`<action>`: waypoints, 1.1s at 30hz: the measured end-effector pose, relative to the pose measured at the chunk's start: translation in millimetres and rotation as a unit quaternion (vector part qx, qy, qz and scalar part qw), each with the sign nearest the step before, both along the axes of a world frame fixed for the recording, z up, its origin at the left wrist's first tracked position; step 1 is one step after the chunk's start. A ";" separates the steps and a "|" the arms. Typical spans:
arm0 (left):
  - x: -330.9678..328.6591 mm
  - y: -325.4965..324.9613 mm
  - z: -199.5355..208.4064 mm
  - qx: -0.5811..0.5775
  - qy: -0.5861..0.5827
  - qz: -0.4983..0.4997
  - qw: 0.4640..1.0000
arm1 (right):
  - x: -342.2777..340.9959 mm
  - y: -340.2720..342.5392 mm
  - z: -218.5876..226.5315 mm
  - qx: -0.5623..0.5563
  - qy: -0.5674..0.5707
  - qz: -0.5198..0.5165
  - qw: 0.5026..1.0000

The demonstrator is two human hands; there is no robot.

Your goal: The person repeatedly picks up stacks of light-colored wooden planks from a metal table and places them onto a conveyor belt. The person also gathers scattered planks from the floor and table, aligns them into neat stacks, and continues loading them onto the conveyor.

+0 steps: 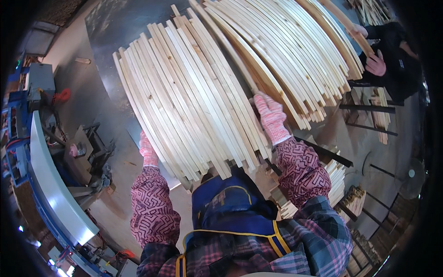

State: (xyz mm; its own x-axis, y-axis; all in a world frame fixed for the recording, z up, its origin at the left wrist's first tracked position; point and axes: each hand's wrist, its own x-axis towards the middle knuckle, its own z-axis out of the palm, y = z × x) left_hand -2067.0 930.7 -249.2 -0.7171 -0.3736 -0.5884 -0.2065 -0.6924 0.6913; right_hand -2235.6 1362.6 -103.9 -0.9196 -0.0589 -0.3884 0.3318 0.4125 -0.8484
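A broad row of pale wooden strips [184, 97] lies side by side in front of me, their near ends uneven. My left hand [147, 151], in a pink-and-white knit glove, is against the left edge of this row; the strips hide most of its fingers. At the row's right side, my right hand [271, 116], gloved alike, has its fingers closed around the near end of a single wooden strip [237, 60]. That strip runs away from me along the gap between this row and a second row of wooden strips [281, 51] at the right.
Both rows rest on a dark metal table [108, 55]. At the far right a co-worker [392, 60] grips another wooden strip [346, 23]. A blue-framed machine [50, 184] stands at the left. Stacked wood on black racks [369, 108] is at the right.
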 end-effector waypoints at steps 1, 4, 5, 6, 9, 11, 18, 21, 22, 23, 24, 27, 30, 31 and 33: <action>2.2 -1.9 0.7 -0.044 0.006 -0.036 0.998 | -6.5 -2.4 -5.3 -0.016 0.112 -0.003 0.994; 2.5 -7.1 -6.4 -0.021 0.003 0.006 1.000 | -27.4 -14.5 -18.0 -0.048 0.203 0.025 0.978; -9.5 10.1 10.3 -0.003 0.009 -0.003 1.000 | -23.6 -22.3 -12.2 -0.025 0.185 0.045 0.981; -15.4 20.8 22.6 0.013 0.016 -0.010 1.000 | -18.1 -28.7 -3.7 -0.004 0.166 0.066 0.984; -8.1 24.7 19.6 0.071 0.051 0.029 0.996 | -11.5 -38.2 10.1 0.001 0.111 0.057 0.992; -11.1 40.6 46.4 0.097 0.065 0.032 0.993 | -7.8 -43.1 6.0 -0.005 0.094 0.053 0.994; -3.7 50.9 58.8 0.047 0.090 0.043 0.994 | 16.9 -42.8 -30.0 0.189 0.299 -0.043 0.934; 3.8 61.8 56.4 0.046 0.072 0.039 0.996 | 12.5 -25.2 -30.5 0.276 0.137 0.145 0.940; 3.1 64.4 57.5 0.054 0.066 0.028 0.996 | 5.0 -11.9 -51.0 0.210 0.094 0.148 0.962; 1.3 70.8 57.7 0.026 0.036 0.038 0.998 | -1.8 3.4 -70.8 0.146 0.047 0.143 0.978; -5.3 69.0 36.4 0.014 0.040 0.045 0.998 | -8.8 14.4 -88.8 0.083 0.000 0.138 0.987; 12.8 74.0 68.1 0.010 0.061 0.083 0.995 | 12.9 -3.5 -93.8 -0.267 -0.150 0.030 0.952; 35.1 62.9 54.7 0.070 0.152 0.033 0.985 | 50.5 -17.6 -66.5 -0.282 -0.196 -0.005 0.939; 51.3 81.5 52.3 -0.039 0.150 0.007 0.988 | 71.7 5.1 -71.3 -0.181 -0.105 0.025 0.977; 106.7 116.9 75.9 -0.386 0.089 -0.028 0.918 | 137.3 47.8 -97.2 0.007 0.068 0.110 0.992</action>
State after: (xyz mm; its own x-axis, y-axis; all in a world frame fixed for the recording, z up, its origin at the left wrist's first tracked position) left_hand -1960.3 1047.6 -173.3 -0.8071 -0.5894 -0.0356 -0.0638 0.0271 0.9976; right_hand -2098.3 1410.4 -201.0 -0.9290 -0.2602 -0.2629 0.1142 0.4742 -0.8730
